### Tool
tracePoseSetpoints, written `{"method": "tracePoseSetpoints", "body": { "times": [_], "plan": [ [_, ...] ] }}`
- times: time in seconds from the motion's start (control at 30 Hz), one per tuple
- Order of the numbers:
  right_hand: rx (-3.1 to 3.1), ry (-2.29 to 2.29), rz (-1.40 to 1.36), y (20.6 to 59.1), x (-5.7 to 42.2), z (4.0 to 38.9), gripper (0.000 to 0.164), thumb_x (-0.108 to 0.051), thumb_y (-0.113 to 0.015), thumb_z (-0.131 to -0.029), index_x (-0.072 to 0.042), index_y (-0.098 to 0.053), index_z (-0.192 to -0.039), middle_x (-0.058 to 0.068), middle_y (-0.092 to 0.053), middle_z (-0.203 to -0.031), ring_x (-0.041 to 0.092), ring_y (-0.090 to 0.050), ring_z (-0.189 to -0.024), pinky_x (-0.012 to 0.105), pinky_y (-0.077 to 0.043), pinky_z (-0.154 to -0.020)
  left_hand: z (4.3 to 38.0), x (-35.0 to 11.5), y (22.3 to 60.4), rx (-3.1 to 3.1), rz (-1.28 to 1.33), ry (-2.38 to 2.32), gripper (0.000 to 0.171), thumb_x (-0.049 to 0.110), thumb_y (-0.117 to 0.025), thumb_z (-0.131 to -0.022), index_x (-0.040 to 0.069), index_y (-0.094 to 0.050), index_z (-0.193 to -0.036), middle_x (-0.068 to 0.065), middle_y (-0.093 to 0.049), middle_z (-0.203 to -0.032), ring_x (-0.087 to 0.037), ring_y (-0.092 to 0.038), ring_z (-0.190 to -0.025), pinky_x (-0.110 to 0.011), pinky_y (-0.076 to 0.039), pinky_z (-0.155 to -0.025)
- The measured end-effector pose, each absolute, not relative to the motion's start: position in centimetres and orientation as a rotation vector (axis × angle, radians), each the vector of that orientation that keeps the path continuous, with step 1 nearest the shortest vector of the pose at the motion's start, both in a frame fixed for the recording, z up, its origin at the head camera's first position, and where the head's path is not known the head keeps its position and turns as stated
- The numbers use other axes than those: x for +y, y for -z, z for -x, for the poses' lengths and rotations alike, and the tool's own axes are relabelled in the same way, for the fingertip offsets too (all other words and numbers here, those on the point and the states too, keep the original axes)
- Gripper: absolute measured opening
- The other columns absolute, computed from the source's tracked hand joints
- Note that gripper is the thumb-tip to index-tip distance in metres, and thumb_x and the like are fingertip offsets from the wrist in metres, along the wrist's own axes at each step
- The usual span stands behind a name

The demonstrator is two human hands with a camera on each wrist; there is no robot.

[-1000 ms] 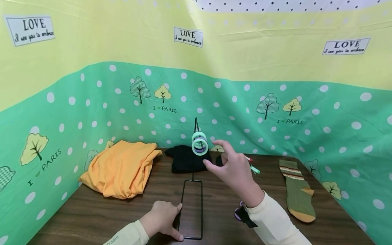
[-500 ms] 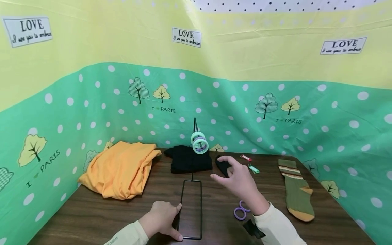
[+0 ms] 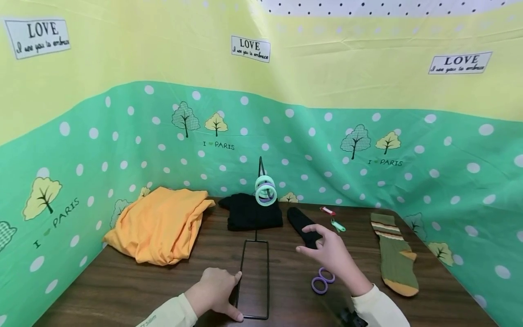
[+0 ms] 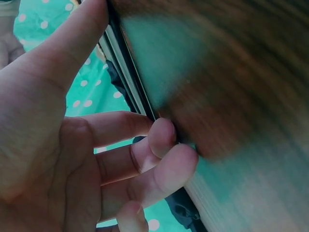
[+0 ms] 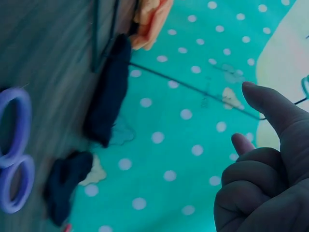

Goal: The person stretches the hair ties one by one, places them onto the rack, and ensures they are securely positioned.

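In the head view my left hand (image 3: 214, 290) holds the left rod of a black wire stand's base (image 3: 268, 279), thumb at the front corner. The left wrist view shows its fingertips curled against the black rod. Several mint green and purple rings (image 3: 266, 204) hang on the stand's upper arm. My right hand (image 3: 327, 247) holds nothing; its thumb and index finger form a C while the other fingers curl in. It overlaps the near end of a black cloth item (image 3: 298, 220). Two purple rings (image 3: 319, 292) lie on the table left of the right forearm.
An orange cloth (image 3: 159, 227) lies heaped at the back left, a folded black cloth (image 3: 253, 213) behind the stand. Red (image 3: 328, 210) and green key tags (image 3: 337, 225) lie at the back right, near an olive striped sock (image 3: 398, 261). A patterned curtain (image 3: 302, 154) encloses the table.
My right hand has moved away from the hanging rings, down and to the right, uncovering the black cloth item and the two purple rings. The left hand stays on the base.
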State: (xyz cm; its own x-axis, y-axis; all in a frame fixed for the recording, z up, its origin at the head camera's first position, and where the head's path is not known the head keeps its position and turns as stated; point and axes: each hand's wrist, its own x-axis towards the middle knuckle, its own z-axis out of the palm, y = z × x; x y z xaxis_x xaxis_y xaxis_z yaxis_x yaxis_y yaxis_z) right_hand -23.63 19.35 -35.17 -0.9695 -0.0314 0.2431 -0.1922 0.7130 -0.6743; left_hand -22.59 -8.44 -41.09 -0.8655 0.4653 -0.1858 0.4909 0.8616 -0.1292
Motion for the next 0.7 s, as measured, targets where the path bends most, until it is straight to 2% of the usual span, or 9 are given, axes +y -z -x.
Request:
{"method": "tracePoseSetpoints", "body": {
  "times": [0.23, 0.4, 0.47, 0.53, 0.63, 0.7],
  "plan": [
    [-2.802, -1.187, -0.106, 37.1, 22.1, 23.8, 0.043, -0.023, -0.079, -0.072, -0.016, -0.061, -0.111, -0.006, -0.022, -0.047, 0.008, -0.02, -0.04, 0.023, -0.027, -0.04, 22.6, -8.4, 41.1, 2.904, -0.747, 0.262, 0.095, 0.08, -0.062, -0.055, 0.027, -0.051, -0.133, -0.001, -0.066, -0.077, -0.013, -0.048, -0.054, -0.032, -0.039, -0.047],
    [-2.859, -1.255, -0.101, 38.6, 24.3, 24.2, 0.048, -0.022, -0.078, -0.073, -0.008, -0.06, -0.115, -0.006, -0.024, -0.048, 0.007, -0.022, -0.041, 0.022, -0.027, -0.04, 22.5, -8.4, 41.1, 2.911, -0.746, 0.277, 0.095, 0.081, -0.061, -0.054, 0.027, -0.052, -0.132, -0.001, -0.067, -0.08, -0.014, -0.049, -0.055, -0.032, -0.04, -0.048],
    [-2.876, -1.262, -0.118, 39.3, 25.2, 24.5, 0.05, -0.021, -0.078, -0.072, -0.004, -0.06, -0.115, -0.002, -0.042, -0.055, 0.008, -0.027, -0.045, 0.023, -0.029, -0.043, 22.5, -8.4, 41.1, 2.915, -0.745, 0.284, 0.096, 0.081, -0.061, -0.054, 0.027, -0.052, -0.132, -0.001, -0.067, -0.081, -0.014, -0.049, -0.055, -0.032, -0.04, -0.048],
    [-2.899, -1.262, -0.115, 39.9, 26.0, 24.8, 0.052, -0.02, -0.079, -0.071, -0.002, -0.06, -0.115, 0.006, -0.056, -0.074, 0.01, -0.032, -0.051, 0.024, -0.031, -0.047, 22.5, -8.4, 41.1, 2.918, -0.745, 0.285, 0.096, 0.081, -0.061, -0.054, 0.027, -0.052, -0.132, -0.001, -0.067, -0.08, -0.014, -0.05, -0.055, -0.032, -0.04, -0.048],
    [-2.954, -1.276, -0.113, 40.8, 27.1, 25.1, 0.054, -0.019, -0.08, -0.069, -0.001, -0.059, -0.115, 0.012, -0.06, -0.098, 0.012, -0.035, -0.057, 0.027, -0.032, -0.052, 22.5, -8.4, 41.1, 2.919, -0.751, 0.282, 0.095, 0.081, -0.061, -0.054, 0.027, -0.052, -0.132, -0.001, -0.067, -0.08, -0.013, -0.049, -0.055, -0.032, -0.04, -0.047],
    [-2.996, -1.315, -0.125, 41.3, 27.7, 25.3, 0.055, -0.017, -0.081, -0.068, 0.0, -0.059, -0.115, 0.009, -0.059, -0.093, 0.012, -0.033, -0.056, 0.027, -0.032, -0.051, 22.5, -8.4, 41.1, 2.916, -0.755, 0.276, 0.095, 0.081, -0.061, -0.054, 0.027, -0.052, -0.132, -0.001, -0.066, -0.078, -0.013, -0.048, -0.054, -0.032, -0.039, -0.047]
  ]
}}
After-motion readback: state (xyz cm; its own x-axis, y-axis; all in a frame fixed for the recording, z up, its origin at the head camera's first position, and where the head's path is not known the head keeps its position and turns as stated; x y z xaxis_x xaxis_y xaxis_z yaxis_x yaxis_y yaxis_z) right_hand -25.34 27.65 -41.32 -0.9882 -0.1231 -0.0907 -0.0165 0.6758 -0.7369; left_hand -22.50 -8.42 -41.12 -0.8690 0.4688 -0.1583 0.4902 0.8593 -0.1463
